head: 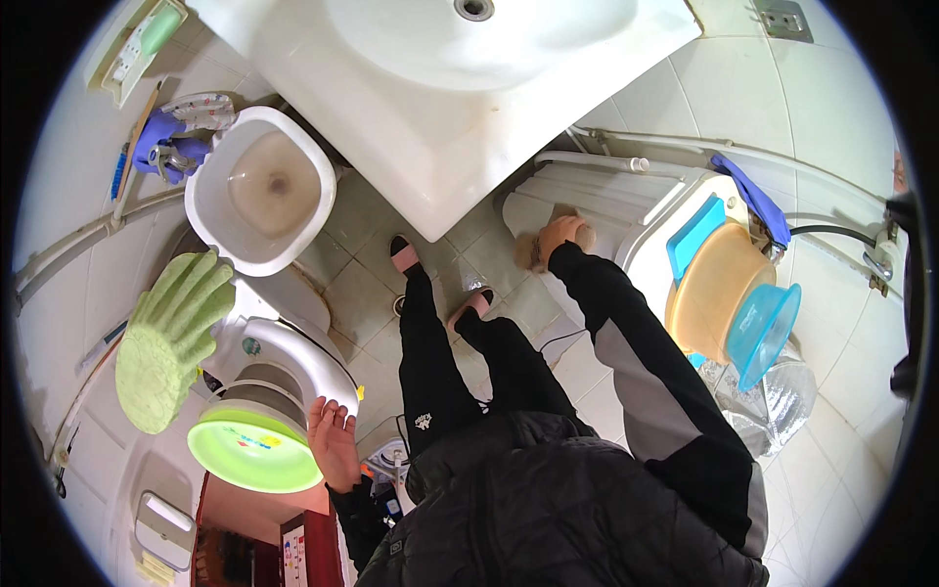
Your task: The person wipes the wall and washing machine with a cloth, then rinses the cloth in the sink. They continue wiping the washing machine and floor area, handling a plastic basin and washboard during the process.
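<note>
My right hand is closed on a brown cloth, pressed to the near side of a white appliance, perhaps a washing machine. Part of the cloth shows on both sides of my fingers. On the left, my left hand is raised palm up with its fingers slightly bent, and it holds nothing. Beside it are a green basin and the rim of a white toilet seat.
A white washbasin juts out ahead. At left are a white bucket of murky water and a green hand-shaped mat. An orange basin and a blue basin stand at right. Grey floor tiles look wet.
</note>
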`<state>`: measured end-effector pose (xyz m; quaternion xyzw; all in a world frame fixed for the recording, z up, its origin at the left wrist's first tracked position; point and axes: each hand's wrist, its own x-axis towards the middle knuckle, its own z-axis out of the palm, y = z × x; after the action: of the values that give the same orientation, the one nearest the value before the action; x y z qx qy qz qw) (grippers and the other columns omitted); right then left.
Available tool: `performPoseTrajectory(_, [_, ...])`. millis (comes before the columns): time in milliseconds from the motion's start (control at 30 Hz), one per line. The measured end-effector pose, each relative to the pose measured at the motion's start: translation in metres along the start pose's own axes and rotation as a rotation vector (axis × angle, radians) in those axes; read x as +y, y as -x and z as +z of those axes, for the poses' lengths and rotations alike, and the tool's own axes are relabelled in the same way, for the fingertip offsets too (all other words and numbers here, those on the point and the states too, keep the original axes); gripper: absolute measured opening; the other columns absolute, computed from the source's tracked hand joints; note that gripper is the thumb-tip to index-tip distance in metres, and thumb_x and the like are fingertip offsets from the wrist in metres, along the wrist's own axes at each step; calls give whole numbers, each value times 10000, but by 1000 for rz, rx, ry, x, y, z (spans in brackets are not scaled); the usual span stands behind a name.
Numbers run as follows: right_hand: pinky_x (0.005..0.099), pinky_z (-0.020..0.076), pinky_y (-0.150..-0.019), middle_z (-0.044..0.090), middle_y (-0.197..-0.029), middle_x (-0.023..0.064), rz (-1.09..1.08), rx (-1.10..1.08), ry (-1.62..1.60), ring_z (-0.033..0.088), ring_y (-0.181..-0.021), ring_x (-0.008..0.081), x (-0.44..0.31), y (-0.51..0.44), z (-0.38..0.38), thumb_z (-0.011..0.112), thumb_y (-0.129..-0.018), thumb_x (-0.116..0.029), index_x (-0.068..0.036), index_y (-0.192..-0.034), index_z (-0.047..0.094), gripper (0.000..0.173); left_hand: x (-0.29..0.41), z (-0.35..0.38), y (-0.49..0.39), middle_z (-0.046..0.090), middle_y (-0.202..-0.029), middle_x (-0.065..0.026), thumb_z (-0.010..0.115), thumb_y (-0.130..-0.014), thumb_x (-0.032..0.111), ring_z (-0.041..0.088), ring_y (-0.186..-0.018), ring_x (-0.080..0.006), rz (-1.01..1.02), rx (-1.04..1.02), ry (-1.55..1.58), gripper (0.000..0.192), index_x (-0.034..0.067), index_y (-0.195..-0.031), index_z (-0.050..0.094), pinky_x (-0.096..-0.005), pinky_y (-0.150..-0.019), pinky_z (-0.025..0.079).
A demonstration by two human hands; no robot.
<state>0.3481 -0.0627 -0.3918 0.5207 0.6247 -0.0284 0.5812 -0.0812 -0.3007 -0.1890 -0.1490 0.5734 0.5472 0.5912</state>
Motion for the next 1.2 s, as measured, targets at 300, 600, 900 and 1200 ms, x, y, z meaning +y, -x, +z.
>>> performPoseTrajectory(300, [806,215,-929,460,-1332,355,438,318,-25,431,-1192,586,104,-33,-47,445,-912,-331,34,-1235,601,511,-12,-5,0,592,-1042,-44,561,-912,71,556,-939,-151,7,-21,5,296,52,-1207,550,-293,-831,453])
performPoseTrajectory(600, [767,218,-962,551,-1317,226,320,59,-540,452,-1244,510,213,-28,-34,440,-877,-485,-79,-1290,577,595,-14,-15,4,572,-1046,-44,555,-919,86,547,-944,-150,-16,-65,16,297,66,-1215,540,-293,-841,437])
performPoseTrajectory(900, [751,220,-933,518,-1315,272,478,78,-419,347,-1209,620,145,-8,-26,566,-844,-352,-69,-1132,696,423,-14,-14,14,564,-1031,-46,557,-915,86,542,-937,-150,7,-82,62,305,53,-1217,524,-293,-839,439])
performPoseTrajectory(1200, [776,134,-987,356,-1457,290,442,-92,-382,295,-1310,573,77,-32,-14,503,-866,-580,46,-1340,496,784,-27,-43,17,567,-1022,-57,555,-912,78,542,-935,-162,25,7,99,310,50,-1220,525,-296,-829,441])
